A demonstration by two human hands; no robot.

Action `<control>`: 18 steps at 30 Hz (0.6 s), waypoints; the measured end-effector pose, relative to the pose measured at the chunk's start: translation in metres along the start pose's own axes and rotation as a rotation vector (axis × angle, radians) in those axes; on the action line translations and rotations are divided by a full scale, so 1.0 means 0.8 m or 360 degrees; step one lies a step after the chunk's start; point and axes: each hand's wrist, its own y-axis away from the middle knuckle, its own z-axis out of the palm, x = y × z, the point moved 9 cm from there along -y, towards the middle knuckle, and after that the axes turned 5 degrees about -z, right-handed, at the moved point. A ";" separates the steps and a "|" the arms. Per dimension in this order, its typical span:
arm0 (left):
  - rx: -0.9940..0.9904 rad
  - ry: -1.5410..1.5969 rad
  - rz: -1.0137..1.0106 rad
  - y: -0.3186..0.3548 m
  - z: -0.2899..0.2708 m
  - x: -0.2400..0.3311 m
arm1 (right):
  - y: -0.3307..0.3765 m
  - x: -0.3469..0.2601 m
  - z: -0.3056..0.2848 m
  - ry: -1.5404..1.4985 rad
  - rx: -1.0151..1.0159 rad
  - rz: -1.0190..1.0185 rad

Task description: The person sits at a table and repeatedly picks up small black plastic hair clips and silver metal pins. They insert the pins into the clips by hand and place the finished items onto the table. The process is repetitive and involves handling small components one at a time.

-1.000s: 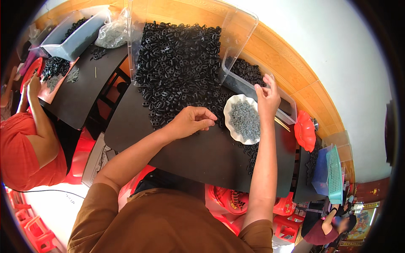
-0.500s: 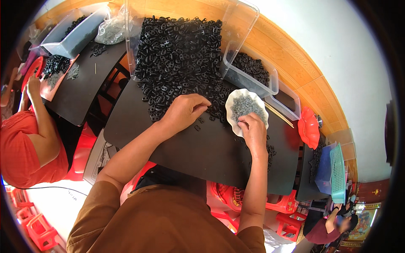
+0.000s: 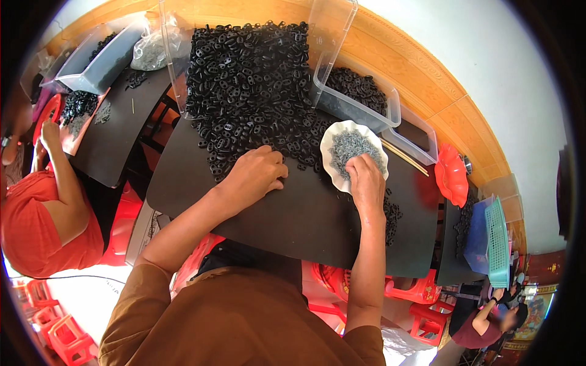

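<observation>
While the right hand (image 3: 367, 185) bunches narrow over small grey slivers (image 3: 351, 145) in a scalloped white bowl (image 3: 326, 152), the left hand (image 3: 253, 175) curls beside black two-holed pieces (image 3: 250, 91), both grips hidden.

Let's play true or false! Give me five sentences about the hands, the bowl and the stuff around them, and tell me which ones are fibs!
1. The right hand is at the white bowl. True.
2. The left hand is touching the two thin sticks. False: it is by the near edge of the pile of black pieces.
3. The two thin sticks lie to the right of the white bowl. True.
4. The white bowl holds bright yellow bits. False: it holds grey bits.
5. The red dish is farther right than the white bowl. True.
</observation>
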 end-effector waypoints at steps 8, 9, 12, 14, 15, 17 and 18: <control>-0.0146 0.0149 -0.0045 -0.001 0.021 0.001 | 0.006 0.027 -0.001 -0.0680 0.0151 0.0320; -0.0150 0.0205 -0.0029 -0.003 0.022 0.001 | 0.007 0.030 0.000 -0.0685 0.0150 0.0340; -0.0116 0.0345 0.0018 -0.004 0.026 0.006 | 0.011 0.039 0.000 -0.0764 0.0192 0.0439; -0.0088 0.0494 0.0027 -0.007 0.027 0.009 | 0.012 0.041 -0.001 -0.0858 0.0243 0.0447; -0.0079 0.0600 0.0018 -0.007 0.028 0.009 | 0.012 0.040 -0.001 -0.0917 0.0271 0.0415; -0.0090 0.0752 0.0002 -0.009 0.030 0.007 | 0.012 0.033 0.005 -0.1030 0.0252 0.0350; -0.0113 0.0800 -0.0010 -0.011 0.032 0.003 | 0.012 0.023 0.011 -0.1086 0.0202 0.0321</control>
